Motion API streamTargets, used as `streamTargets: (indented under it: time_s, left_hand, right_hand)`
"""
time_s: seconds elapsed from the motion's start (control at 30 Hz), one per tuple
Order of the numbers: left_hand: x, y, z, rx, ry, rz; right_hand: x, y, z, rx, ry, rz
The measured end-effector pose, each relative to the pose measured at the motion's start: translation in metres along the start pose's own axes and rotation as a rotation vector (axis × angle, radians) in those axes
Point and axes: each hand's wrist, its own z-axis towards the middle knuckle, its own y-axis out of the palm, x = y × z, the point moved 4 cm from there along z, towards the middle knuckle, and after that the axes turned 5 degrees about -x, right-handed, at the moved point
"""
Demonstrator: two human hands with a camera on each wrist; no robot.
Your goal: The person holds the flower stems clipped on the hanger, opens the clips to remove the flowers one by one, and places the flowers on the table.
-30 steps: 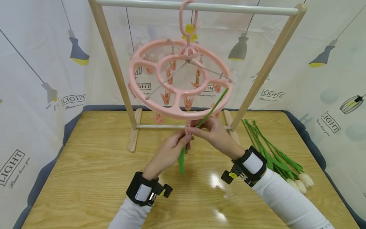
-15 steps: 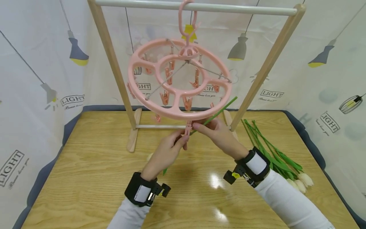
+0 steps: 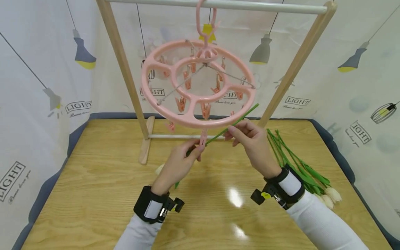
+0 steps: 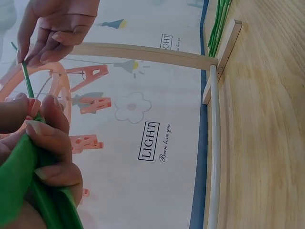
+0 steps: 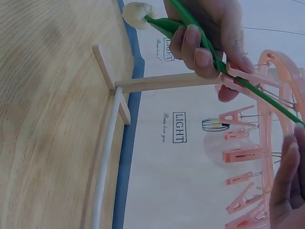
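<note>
A round pink drying hanger [image 3: 175,119] hangs by its hook from a rod, with several clothespins below its rings. At its near edge my left hand [image 3: 178,159] pinches one pink clothespin [image 3: 203,137] and has its fingers curled around a tulip's green stem. The stem [image 3: 247,114] runs slantwise beside the clothespin, up and to the right. My right hand [image 3: 254,144] pinches it near its upper end, apart from the clothespin. In the right wrist view, the tulip's white bloom [image 5: 137,15] sticks out beyond the left hand. Fingers hide whether the clothespin's jaws grip the stem.
Several more white tulips [image 3: 312,178] lie at the right of the wooden table [image 3: 93,194]. The stand has wooden legs [image 3: 125,69], a white top rod [image 3: 265,7] and a low crossbar [image 3: 168,136]. A printed cloth surrounds the table at the back and sides.
The stem has swung from steep to a flatter slant, and the bloom now shows left of the left hand. My right hand has moved rightward, away from the clothespin, along the stem.
</note>
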Motion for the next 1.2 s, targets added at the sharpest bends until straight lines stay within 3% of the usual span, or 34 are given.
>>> streamTargets:
  time_s: [0.23, 0.4, 0.77, 0.9, 1.2]
  left_hand:
    - [0.003, -0.002, -0.001, -0.006, 0.02, 0.019]
    - [0.003, -0.002, -0.001, -0.01, 0.02, 0.007]
    - [0.003, -0.002, -0.002, -0.008, 0.016, -0.006]
    - [0.004, -0.003, -0.002, -0.018, 0.011, -0.037]
    - [0.007, 0.0, -0.002, -0.105, 0.005, -0.078]
  right_hand:
    - [-0.017, -0.007, 0.004, 0.156, -0.242, 0.006]
    - [-0.028, -0.005, 0.006, 0.154, -0.334, 0.009]
    - [-0.041, 0.007, 0.004, 0.037, -0.4, 0.191]
    - [-0.044, 0.01, 0.004, 0.039, -0.41, 0.24]
    - [-0.04, 0.014, 0.004, 0.006, -0.394, 0.132]
